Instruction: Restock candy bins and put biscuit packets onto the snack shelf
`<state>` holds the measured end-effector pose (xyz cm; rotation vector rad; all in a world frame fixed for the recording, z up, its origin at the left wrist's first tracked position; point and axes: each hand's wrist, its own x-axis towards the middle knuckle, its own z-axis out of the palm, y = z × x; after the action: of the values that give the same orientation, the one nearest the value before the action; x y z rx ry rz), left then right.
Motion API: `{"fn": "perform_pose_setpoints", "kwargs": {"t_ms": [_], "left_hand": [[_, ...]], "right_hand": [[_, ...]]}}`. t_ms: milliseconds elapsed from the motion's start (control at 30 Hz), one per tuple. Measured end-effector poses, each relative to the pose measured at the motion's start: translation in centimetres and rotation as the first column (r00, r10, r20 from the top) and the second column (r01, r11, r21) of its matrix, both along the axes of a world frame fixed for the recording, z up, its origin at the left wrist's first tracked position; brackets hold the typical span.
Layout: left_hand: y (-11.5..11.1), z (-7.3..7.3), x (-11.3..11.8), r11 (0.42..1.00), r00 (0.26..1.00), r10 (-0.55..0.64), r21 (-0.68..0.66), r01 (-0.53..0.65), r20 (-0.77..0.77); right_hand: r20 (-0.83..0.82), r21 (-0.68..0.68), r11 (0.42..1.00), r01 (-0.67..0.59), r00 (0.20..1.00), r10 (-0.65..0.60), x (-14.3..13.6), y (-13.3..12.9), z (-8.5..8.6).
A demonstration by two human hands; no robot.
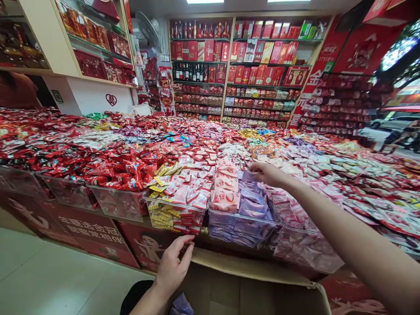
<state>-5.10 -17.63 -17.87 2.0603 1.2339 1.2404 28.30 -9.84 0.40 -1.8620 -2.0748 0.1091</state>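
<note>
Reaching over a clear bin (243, 221) of pink and purple packets, my right hand (265, 173) has its fingers closed on a purple packet (248, 176) at the back of the purple stack. Pink packets (225, 194) fill the left side of that bin. My left hand (175, 262) hovers at the left edge of an open cardboard box (262, 284), thumb and fingers apart, nothing between them. Below it, a purple packet (181, 305) shows at the bottom edge of the view.
More clear bins (120, 203) of wrapped sweets line the display's front. Sweets spread back towards shelves of bottles and red boxes (210, 50). A fan (147, 33) stands back left. Part of a person (21, 89) shows at far left.
</note>
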Motion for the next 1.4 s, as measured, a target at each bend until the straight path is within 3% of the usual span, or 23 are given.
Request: {"fn": "perform_pose_setpoints", "kwargs": {"t_ms": [133,367,600,1067,1167,1267,1333,1400], "left_hand": [[-0.1,-0.6,0.1,1.000,0.998,-0.004,0.021,0.006,-0.060],[0.0,-0.7,-0.1,0.999,0.990,0.002,0.053,0.005,-0.143],[0.2,-1.0,0.1,0.997,0.988,-0.005,0.078,0.017,-0.153],[-0.4,-0.7,0.1,0.999,0.979,-0.024,0.021,0.029,-0.203],[-0.6,-0.6,0.2,0.999,0.977,-0.026,0.013,0.029,-0.210],[-0.6,-0.6,0.2,0.999,0.978,-0.022,0.021,0.026,-0.205],[-0.5,-0.7,0.3,0.999,0.979,-0.022,0.025,0.028,-0.204],[-0.5,-0.7,0.3,0.999,0.978,-0.027,0.025,0.033,-0.207]], "right_hand": [[0.006,-0.088,0.996,-0.020,1.000,0.021,-0.5,1.9,-1.2],[0.066,-0.108,0.989,0.105,0.993,-0.098,-1.2,1.5,-1.3],[0.113,-0.100,0.995,0.017,0.994,-0.005,-1.5,1.9,-1.8],[0.170,-0.151,0.988,-0.034,0.984,0.060,-1.9,1.6,-2.6],[0.177,0.014,1.000,0.000,0.984,-0.003,-2.6,-0.2,-1.0],[-0.008,0.165,0.986,-0.040,0.999,0.042,-4.9,-4.9,-0.6],[-0.230,0.002,0.978,-0.210,0.951,0.205,-7.3,-9.0,-2.8],[-0.485,-0.194,0.874,-0.446,0.818,0.310,-10.0,-12.6,-7.1]]}}
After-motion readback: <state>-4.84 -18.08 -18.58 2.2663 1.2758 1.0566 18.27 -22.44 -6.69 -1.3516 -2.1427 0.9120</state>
